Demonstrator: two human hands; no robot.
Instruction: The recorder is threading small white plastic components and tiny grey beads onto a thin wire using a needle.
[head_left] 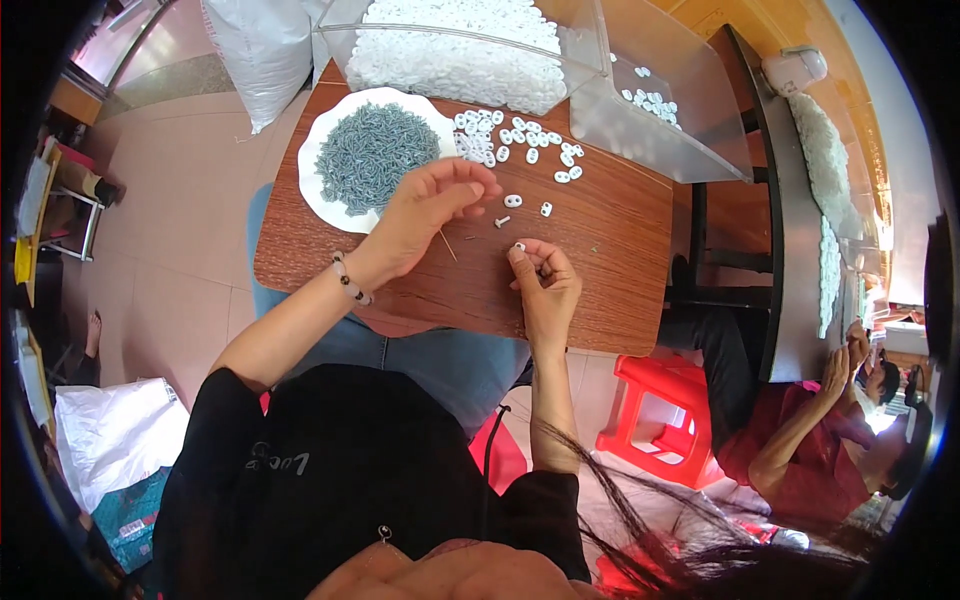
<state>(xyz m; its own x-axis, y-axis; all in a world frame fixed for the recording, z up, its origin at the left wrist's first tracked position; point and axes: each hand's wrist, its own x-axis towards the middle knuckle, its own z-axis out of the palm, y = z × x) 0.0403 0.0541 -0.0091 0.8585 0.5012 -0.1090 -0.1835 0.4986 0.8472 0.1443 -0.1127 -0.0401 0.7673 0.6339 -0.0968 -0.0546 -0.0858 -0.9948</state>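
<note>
My left hand (435, 208) hovers beside the white plate, fingers curled in toward the thumb; whether a small piece is between them I cannot make out. A thin metal rod (449, 247) shows just below its palm; I cannot tell if it is held or lying. My right hand (546, 290), closer to me, pinches a small white piece (519, 247) between thumb and fingertips. Between the hands lie a white two-holed piece (513, 201), another two-holed piece (546, 209) and a small screw-like part (502, 222).
A scalloped white plate (312, 190) bears a heap of small grey screw-like parts (375, 150). Behind are several loose white pieces (480, 125), a clear bin of white pieces (455, 50) and a second clear bin (640, 130). A red stool (640, 420) and a person (800, 450) are right.
</note>
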